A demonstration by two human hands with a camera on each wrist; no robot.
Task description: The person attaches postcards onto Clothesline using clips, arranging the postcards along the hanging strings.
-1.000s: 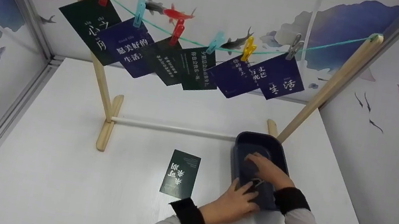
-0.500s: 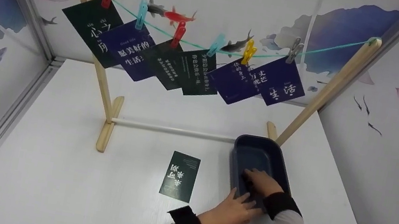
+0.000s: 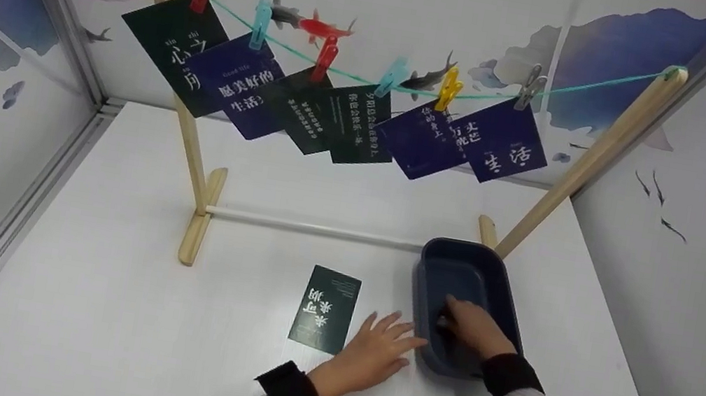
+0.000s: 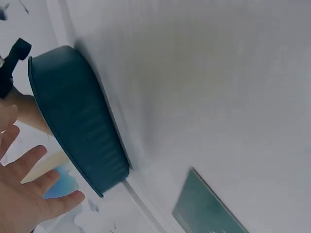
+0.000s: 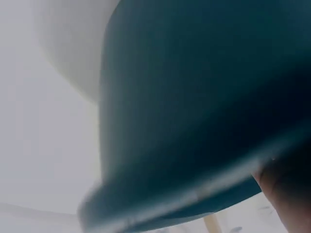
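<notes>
My right hand [image 3: 474,327] is down inside the dark blue bin [image 3: 424,276], its fingers curled and seeming to pinch a small dark thing [image 3: 444,319], whose kind is too dim to tell. My left hand [image 3: 364,352] is spread open beside the bin's left wall, fingertips close to the rim and holding nothing. Left of that hand, a dark green card [image 3: 336,302] with white characters lies flat on the white table. In the left wrist view the left hand [image 4: 24,194] has its fingers apart near the bin [image 4: 77,116]. Mostly the bin's outer wall [image 5: 170,97] fills the right wrist view.
A wooden stand with a right post [image 3: 596,159] and a white crossbar [image 3: 320,229] spans the table behind. From its green string [image 3: 575,89] hang several green and blue cards [image 3: 503,144], held by coloured pegs [image 3: 449,89]. Printed walls enclose the table.
My left hand has drawn back left, out of the bin to its outside. The right hand has moved lower in the bin and its fingers have closed together. The green card stays put.
</notes>
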